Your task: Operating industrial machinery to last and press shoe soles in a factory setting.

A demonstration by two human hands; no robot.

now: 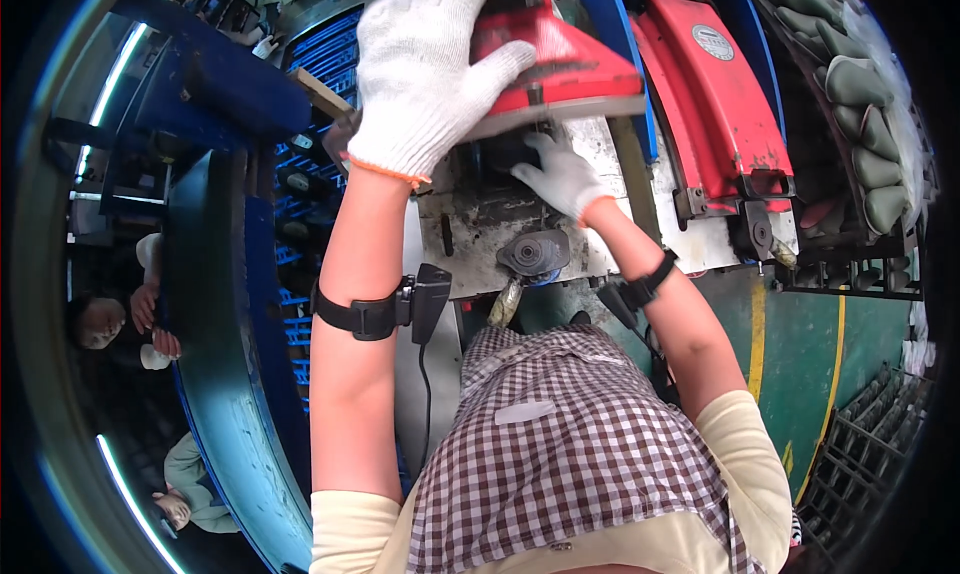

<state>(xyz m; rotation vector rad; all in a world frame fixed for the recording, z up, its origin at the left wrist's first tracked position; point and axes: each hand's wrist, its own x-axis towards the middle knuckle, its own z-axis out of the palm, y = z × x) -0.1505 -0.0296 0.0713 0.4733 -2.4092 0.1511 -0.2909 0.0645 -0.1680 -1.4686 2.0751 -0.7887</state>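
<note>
My left hand (420, 69), in a white knit glove with an orange cuff, is at the raised red machine cover (570, 69). Its fingers close at the cover's upper handle, partly cut off by the picture's edge, and its thumb lies along the side. Below the cover, my right hand (567, 174), gloved the same way, reaches over the metal machine bed (590, 244). Its thumb and forefinger are apart beside a dark shape (495, 159) in the cover's shadow; what that is I cannot make out. A grey round-topped knob (535, 254) sits at the bed's near edge.
A second red machine cover (710, 104) is lowered at the right. Beyond it, a rack holds several grey-green shoe-shaped pieces (880, 144). Blue racking (300, 314) and a long blue-sided conveyor (225, 374) run along the left, with other people (190, 484) beside it.
</note>
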